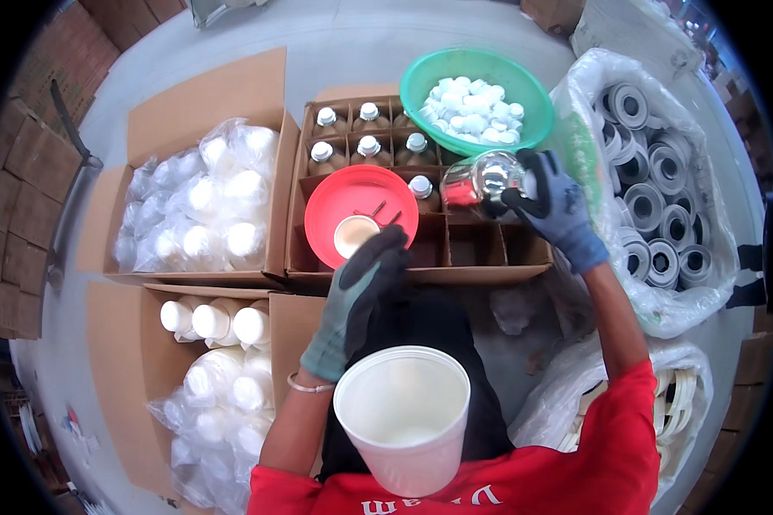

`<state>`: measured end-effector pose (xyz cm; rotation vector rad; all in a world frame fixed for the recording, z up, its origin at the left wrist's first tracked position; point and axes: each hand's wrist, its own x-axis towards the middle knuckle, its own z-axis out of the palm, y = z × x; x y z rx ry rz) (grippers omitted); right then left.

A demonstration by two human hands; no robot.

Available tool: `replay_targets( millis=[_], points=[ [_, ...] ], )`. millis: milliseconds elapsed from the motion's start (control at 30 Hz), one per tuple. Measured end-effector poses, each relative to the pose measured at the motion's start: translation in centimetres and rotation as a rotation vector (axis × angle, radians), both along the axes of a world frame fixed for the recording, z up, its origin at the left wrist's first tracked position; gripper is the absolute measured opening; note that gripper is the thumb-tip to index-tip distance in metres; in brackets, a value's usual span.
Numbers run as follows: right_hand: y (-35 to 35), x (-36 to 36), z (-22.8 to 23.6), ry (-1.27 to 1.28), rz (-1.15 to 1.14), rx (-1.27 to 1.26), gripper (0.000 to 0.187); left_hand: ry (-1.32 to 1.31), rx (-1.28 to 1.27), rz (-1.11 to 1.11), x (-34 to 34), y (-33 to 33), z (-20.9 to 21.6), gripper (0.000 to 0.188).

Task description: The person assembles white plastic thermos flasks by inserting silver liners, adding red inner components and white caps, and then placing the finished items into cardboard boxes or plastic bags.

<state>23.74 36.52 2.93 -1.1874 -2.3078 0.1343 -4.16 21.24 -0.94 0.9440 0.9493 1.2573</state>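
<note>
My right hand (551, 202), in a grey-blue glove with dark fingers, is closed round the neck end of a shiny silver bottle (488, 183). The bottle lies tilted sideways above a divided cardboard box (421, 275). Bottles with white caps (368, 148) stand upright in several of its compartments. On the box sits a red bowl (325, 204) holding a small round cup (355, 233) and thin dark sticks (378, 209). My left hand (368, 273), gloved likewise, hovers at the bowl's near right edge. Its fingers look loosely apart, slightly blurred, with nothing visible in them.
A green basin (534, 107) of white caps (472, 107) rests at the box's far right. Open cartons (206, 103) of bagged white bottles (202, 193) stand left. A white tub (404, 421) is near my lap. A plastic sack (678, 313) holds grey ring-shaped parts (644, 202).
</note>
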Motion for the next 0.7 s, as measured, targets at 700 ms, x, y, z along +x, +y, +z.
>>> replay_targets(
  millis=[700],
  points=[
    [-26.4, 1.3, -2.9, 0.655, 0.426, -0.635, 0.065, 0.483, 0.124, 0.041, -5.7, -12.4, 10.8, 0.073]
  ],
)
